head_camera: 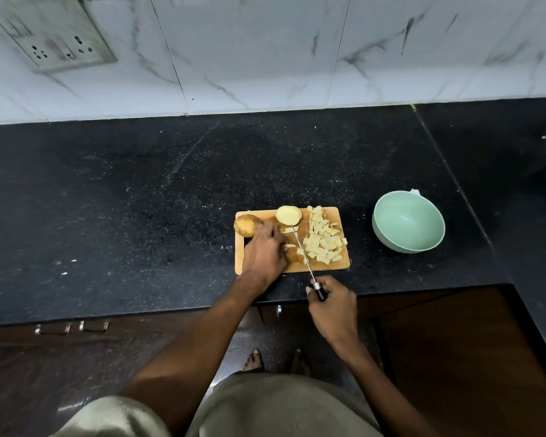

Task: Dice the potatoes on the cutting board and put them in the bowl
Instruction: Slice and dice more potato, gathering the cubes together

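Right hand is gripping the knife handle, blade lying across the cutting board. Left hand is pressing potato pieces just left of the blade, diced potato piling up right of it.

A speckled black stone counter runs below a white marble-veined tiled wall. A grey switch-and-socket plate sits on that wall. Dark wooden cabinet fronts stand beneath.

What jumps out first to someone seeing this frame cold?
The wooden cutting board at the black counter's front edge, its right side heaped with pale diced potato. The right hand grips a knife laid across the board, beside the left hand on the board. Right of the board, a mint-green bowl sits empty.
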